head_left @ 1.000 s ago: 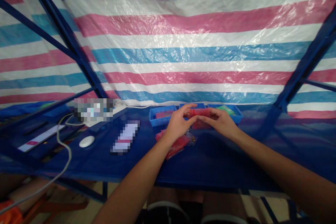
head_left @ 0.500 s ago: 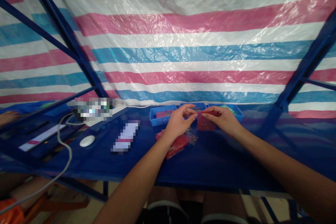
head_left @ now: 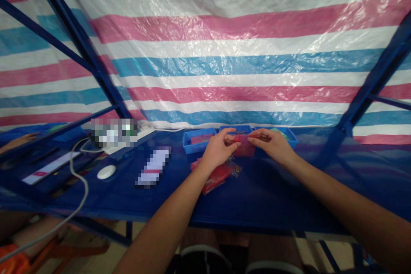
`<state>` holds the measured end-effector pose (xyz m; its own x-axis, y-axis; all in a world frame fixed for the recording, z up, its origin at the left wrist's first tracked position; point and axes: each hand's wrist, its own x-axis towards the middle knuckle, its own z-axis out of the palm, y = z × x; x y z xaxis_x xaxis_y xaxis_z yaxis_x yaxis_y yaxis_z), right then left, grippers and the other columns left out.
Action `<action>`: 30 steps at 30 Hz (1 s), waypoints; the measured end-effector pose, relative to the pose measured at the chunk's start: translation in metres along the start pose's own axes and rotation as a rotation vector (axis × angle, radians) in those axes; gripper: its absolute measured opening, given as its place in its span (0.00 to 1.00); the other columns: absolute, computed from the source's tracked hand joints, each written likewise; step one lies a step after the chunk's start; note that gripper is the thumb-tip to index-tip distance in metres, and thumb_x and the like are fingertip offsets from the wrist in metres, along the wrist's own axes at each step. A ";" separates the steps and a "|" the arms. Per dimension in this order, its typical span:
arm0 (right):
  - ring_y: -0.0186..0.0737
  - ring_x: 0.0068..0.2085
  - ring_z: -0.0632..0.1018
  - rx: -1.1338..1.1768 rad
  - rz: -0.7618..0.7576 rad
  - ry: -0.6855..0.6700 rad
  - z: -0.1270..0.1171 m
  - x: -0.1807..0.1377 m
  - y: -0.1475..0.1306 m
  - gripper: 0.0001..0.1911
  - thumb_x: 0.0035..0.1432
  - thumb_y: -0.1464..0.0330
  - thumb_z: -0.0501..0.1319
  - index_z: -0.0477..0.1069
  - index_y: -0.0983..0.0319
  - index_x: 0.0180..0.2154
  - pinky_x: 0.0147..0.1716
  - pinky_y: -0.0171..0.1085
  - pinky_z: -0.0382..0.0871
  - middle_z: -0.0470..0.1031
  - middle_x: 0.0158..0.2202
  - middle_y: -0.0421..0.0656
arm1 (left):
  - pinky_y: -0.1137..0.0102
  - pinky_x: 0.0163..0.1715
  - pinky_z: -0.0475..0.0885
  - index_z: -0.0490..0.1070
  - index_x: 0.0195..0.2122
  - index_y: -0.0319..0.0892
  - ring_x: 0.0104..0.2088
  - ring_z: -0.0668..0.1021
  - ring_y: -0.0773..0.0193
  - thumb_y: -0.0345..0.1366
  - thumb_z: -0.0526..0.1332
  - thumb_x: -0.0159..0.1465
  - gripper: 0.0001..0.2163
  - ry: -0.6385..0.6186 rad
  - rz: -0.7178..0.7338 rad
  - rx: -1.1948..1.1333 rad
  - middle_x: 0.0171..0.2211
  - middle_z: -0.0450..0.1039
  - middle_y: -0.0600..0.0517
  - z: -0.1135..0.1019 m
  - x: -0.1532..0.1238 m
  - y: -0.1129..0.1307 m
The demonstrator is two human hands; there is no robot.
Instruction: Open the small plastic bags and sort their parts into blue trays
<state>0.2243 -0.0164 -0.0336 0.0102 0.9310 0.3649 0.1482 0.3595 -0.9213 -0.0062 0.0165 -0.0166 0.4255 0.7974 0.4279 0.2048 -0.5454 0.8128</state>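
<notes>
My left hand (head_left: pixel 218 150) and my right hand (head_left: pixel 272 145) meet above the dark blue table (head_left: pixel 257 192), each pinching one side of a small red bag (head_left: pixel 244 147) held between them. Both sets of fingers are closed on its top edge. Under my left wrist lies a pile of red bags (head_left: pixel 215 175) with a small clear packet beside it. Just behind my hands stand three blue trays: the left tray (head_left: pixel 196 139) holds something red, the middle tray (head_left: pixel 239 129) is mostly hidden, the right tray (head_left: pixel 284 135) holds something green.
A white round object (head_left: pixel 106 172) and a white cable (head_left: pixel 78 180) lie at the left. A white strip (head_left: pixel 48 168) sits further left. Blue frame bars (head_left: pixel 80 38) and a striped tarp (head_left: pixel 224 51) close off the back. My knees show below the table edge.
One second ago both hands held the red bag stretched flat. Half a second ago it hung from my right fingers while my left pinched near it. Now both hands pinch it again.
</notes>
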 end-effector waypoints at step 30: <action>0.48 0.50 0.82 0.082 -0.127 0.146 0.014 -0.007 -0.013 0.32 0.53 0.53 0.77 0.74 0.54 0.56 0.49 0.46 0.79 0.81 0.50 0.45 | 0.71 0.36 0.73 0.81 0.42 0.39 0.37 0.80 0.61 0.50 0.63 0.71 0.17 0.003 0.091 -0.012 0.38 0.82 0.48 0.000 -0.004 0.014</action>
<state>0.2084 -0.0272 -0.0257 0.1403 0.8608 0.4893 0.0766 0.4832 -0.8721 -0.0053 0.0058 -0.0065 0.4394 0.7452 0.5016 0.1547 -0.6128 0.7749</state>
